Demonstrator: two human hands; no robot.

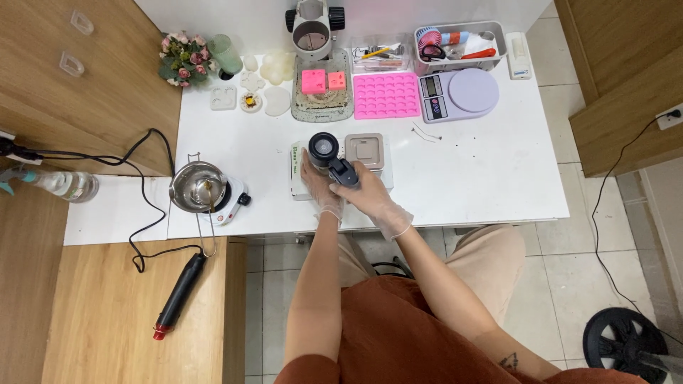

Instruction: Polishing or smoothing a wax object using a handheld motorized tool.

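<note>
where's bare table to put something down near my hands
Bare white table runs right of the right hand, below the scale. Another bare patch lies between the metal pot and the left hand. The back edge is crowded: pink mold, microscope, tool basket.
</note>
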